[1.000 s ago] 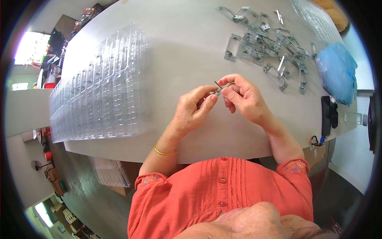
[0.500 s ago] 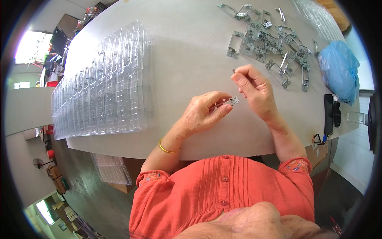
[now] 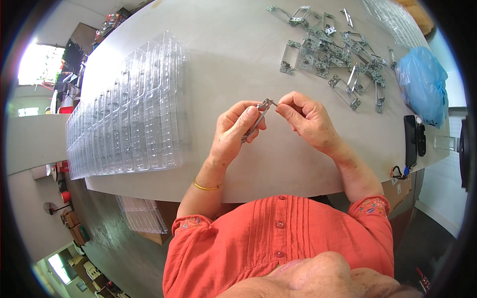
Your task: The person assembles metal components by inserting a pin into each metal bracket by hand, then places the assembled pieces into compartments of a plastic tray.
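Note:
My left hand (image 3: 234, 130) is closed around a narrow grey metal bracket (image 3: 259, 117), thumb along its bar. The bracket is tilted, its hinged-looking end raised toward my right hand. Thumb and forefinger of my right hand (image 3: 309, 121) pinch a small thin dark piece (image 3: 275, 104) against that end. Whether this piece is seated in the bracket is too small to tell. Beyond my right hand lies a loose heap of similar metal brackets (image 3: 332, 52), some frame-shaped with plates at their ends.
A stack of clear plastic trays (image 3: 124, 114) stands on the white table (image 3: 223, 64) at the left. On the right are a blue plastic bag (image 3: 424, 87), a black phone-like object (image 3: 410, 141) and clear plastic packaging (image 3: 392, 22). More trays (image 3: 141, 213) sit below the table edge.
My left hand has turned, bringing the bracket upright and more into view. My right hand has come down and left, and its small piece now meets the bracket's end.

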The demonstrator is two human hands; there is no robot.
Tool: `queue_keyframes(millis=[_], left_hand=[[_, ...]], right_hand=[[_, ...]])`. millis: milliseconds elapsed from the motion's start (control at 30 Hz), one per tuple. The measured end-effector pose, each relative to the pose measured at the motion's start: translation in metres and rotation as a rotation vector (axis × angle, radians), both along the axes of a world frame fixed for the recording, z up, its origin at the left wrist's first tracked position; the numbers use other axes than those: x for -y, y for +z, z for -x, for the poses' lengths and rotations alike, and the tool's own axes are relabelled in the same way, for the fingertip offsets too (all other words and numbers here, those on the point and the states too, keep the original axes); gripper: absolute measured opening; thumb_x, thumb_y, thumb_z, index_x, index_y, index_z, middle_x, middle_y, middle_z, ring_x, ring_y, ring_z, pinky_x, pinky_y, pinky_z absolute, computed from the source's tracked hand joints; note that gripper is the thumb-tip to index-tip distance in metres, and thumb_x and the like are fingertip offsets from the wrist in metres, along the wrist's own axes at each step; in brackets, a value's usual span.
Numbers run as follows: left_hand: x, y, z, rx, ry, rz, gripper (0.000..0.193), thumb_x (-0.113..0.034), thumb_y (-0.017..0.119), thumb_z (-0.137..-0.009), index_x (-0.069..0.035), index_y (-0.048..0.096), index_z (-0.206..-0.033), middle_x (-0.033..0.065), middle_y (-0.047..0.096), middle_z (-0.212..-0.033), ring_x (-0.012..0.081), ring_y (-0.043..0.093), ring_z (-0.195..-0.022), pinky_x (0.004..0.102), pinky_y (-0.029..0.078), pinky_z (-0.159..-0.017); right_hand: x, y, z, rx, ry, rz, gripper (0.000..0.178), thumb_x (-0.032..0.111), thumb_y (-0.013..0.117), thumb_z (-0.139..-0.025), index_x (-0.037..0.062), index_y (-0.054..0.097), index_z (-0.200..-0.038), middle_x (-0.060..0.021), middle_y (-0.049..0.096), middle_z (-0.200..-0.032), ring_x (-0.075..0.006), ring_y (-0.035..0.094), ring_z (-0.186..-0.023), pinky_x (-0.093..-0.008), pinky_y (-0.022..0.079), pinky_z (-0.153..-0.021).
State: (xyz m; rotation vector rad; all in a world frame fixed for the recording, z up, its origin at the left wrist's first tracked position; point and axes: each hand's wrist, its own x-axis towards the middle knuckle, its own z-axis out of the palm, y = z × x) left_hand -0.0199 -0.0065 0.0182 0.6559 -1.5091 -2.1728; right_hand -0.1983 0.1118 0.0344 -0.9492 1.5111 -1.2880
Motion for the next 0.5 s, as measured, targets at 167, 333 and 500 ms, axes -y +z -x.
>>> queue_keyframes(millis=[167, 333, 500], left_hand=[[-0.0007, 0.001, -0.0002, 0.058, 0.011, 0.158, 0.034, -0.027, 0.055, -0.105, 0.002, 0.065, -0.117, 0.0052, 0.063, -0.079, 0.0061, 0.046, -0.059, 0.0209, 0.035, -0.051], [-0.0006, 0.0035, -0.0007, 0.086, 0.016, 0.234, 0.031, -0.026, 0.057, -0.104, 0.001, 0.066, -0.116, 0.0034, 0.063, -0.08, 0.0052, 0.045, -0.059, 0.0209, 0.035, -0.052], [-0.0029, 0.0057, 0.0, 0.11, -0.092, 0.222, 0.03, -0.027, 0.062, -0.102, 0.0, 0.067, -0.115, 0.0002, 0.064, -0.082, 0.0063, 0.055, -0.077, 0.0229, 0.045, -0.066]], right_hand=[[0.0007, -0.0041, 0.0008, 0.0, 0.008, 0.013, 0.016, 0.02, 0.061, -0.102, 0.0055, 0.062, -0.096, 0.0078, 0.049, -0.07, -0.002, 0.043, -0.062, -0.0211, 0.035, -0.054], [-0.0007, -0.003, 0.003, 0.159, 0.031, -0.005, 0.021, 0.026, 0.06, -0.103, 0.0056, 0.057, -0.108, 0.0054, 0.051, -0.07, -0.0035, 0.045, -0.062, -0.0217, 0.036, -0.053], [0.0026, -0.0077, 0.0103, 0.357, 0.121, 0.016, 0.03, 0.031, 0.057, -0.104, 0.0025, 0.054, -0.113, 0.003, 0.052, -0.069, -0.0057, 0.047, -0.06, -0.0221, 0.038, -0.053]])
